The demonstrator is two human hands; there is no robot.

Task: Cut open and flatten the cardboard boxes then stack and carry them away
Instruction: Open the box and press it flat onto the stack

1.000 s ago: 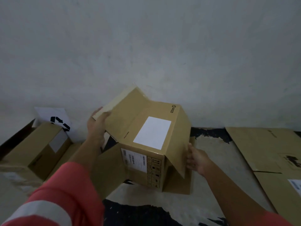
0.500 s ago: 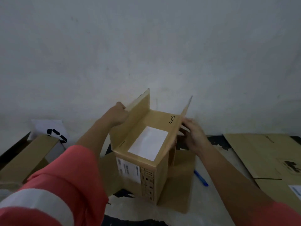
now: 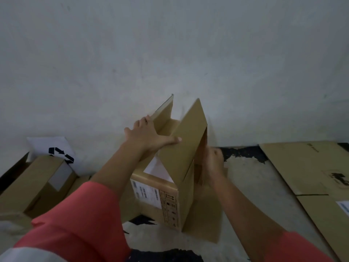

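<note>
A brown cardboard box [image 3: 171, 203] with white labels stands on the floor by the wall, its two long top flaps raised. My left hand [image 3: 149, 137] lies spread across both flaps from above, fingers on the left flap [image 3: 163, 118] and thumb on the right flap [image 3: 184, 140]. My right hand [image 3: 212, 163] is against the box's right side under that right flap; its fingertips are hidden behind the cardboard. A bottom flap lies flat on the floor at the box's right.
Flattened cardboard sheets [image 3: 311, 173] lie on the floor at the right. Another brown box [image 3: 35, 182] lies at the left, with a white sheet bearing a recycling mark [image 3: 54, 150] against the grey wall behind it. The floor is patchy black and pale.
The two top flaps have been brought up and closer together. My left hand moved from the left flap's outside to span both flaps; my right hand dropped lower on the right side.
</note>
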